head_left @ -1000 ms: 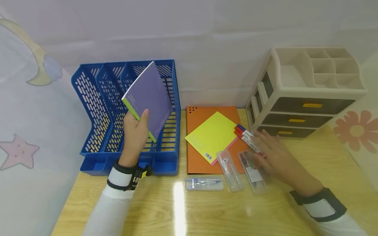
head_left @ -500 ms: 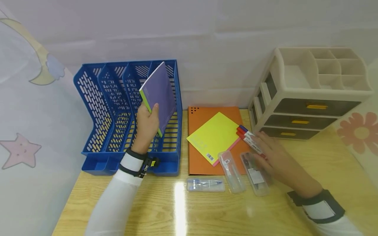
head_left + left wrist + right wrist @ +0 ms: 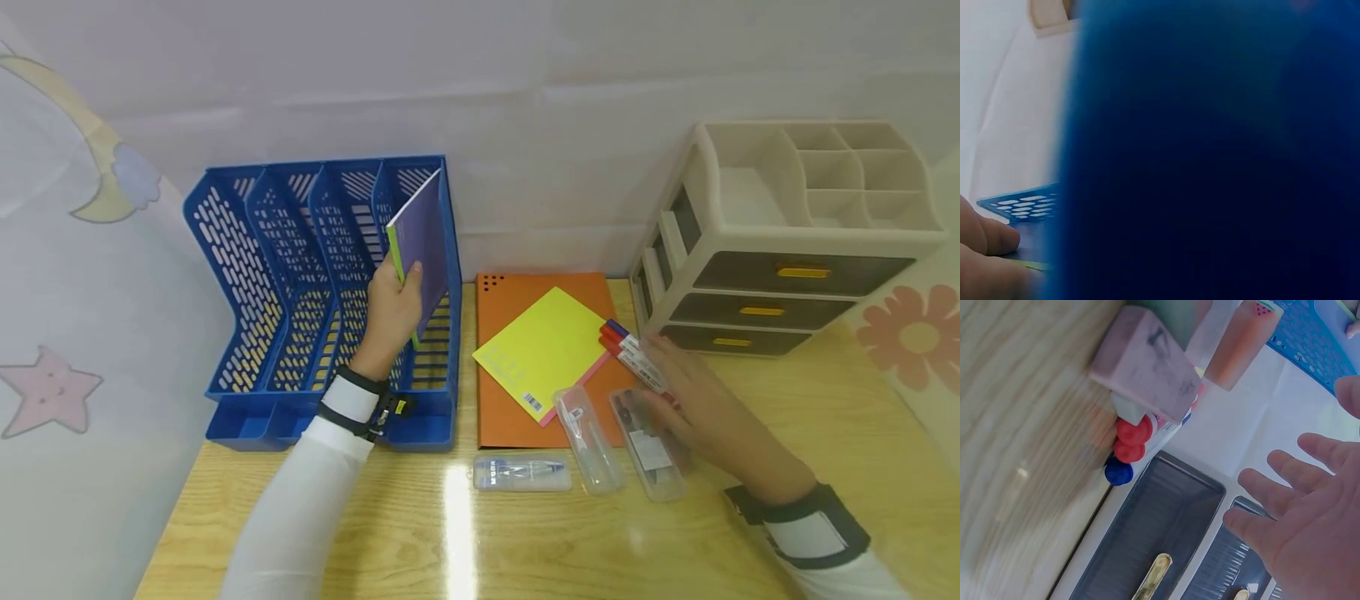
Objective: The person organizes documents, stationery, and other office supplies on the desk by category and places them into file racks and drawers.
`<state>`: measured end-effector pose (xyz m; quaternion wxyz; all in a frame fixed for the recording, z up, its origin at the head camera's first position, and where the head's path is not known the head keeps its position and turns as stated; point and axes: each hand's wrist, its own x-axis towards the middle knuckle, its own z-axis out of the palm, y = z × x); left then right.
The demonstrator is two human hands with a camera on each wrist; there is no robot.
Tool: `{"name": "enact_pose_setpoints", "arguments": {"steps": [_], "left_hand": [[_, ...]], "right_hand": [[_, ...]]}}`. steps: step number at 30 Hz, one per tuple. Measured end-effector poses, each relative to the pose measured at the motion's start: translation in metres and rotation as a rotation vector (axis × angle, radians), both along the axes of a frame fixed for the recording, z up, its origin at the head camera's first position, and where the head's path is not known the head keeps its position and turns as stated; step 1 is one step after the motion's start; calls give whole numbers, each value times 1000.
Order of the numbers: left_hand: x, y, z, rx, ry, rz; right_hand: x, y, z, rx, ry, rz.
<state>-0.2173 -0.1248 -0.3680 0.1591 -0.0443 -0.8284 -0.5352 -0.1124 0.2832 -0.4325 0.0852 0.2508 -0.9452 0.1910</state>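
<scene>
A purple rectangular notebook with a green spine (image 3: 422, 246) stood tilted at the rightmost compartment of a blue perforated plastic file rack (image 3: 243, 423); how deep it sat could not be told. The left hand (image 3: 393, 308) pinched it by the spine, thumb on the cover. Right of the rack lay a flat orange folder (image 3: 498, 417) bearing a yellow square notebook (image 3: 540, 350). Farther right of the rack, the right hand (image 3: 697, 396), fingers extended and gripping nothing, was near red and blue capped markers (image 3: 636, 358). A beige plastic drawer unit (image 3: 825, 236) stood well right of the rack.
</scene>
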Motion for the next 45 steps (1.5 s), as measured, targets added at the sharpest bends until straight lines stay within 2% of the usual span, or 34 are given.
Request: {"name": "enact_pose_setpoints", "arguments": {"steps": [3,9,13,17,20,26,30,35,42,45], "left_hand": [[0,1,-1,-25,-2,-1],[-1,0,-2,-89,-25,-64],[-2,-1,-2,-133,-109,-140],[-1,-1,-2,-223,-195,-214],[-1,-2,-3,-291,-230,-245],[-2,-1,-3,-314,-295,-291],[2,0,-1,-376,-357,-310],[5,2,-1,-362,-388,-352],[10,-3,2,-286,-453,-414],[11,-5,4,-260,-430,-428]], "right_hand": [[-1,1,0,-2,-35,-9],[-1,3,-1,-7,-42,-11],[0,3,-1,-13,-43,-12],[-1,3,-1,-32,-70,-21],[-1,4,0,-41,-87,-29],[-2,5,0,-63,-96,-14],[-3,6,0,-83,-86,-2],[-1,8,1,-87,-77,-3],[0,7,2,-92,-94,-6],[-1,6,1,-94,-95,2]]}}
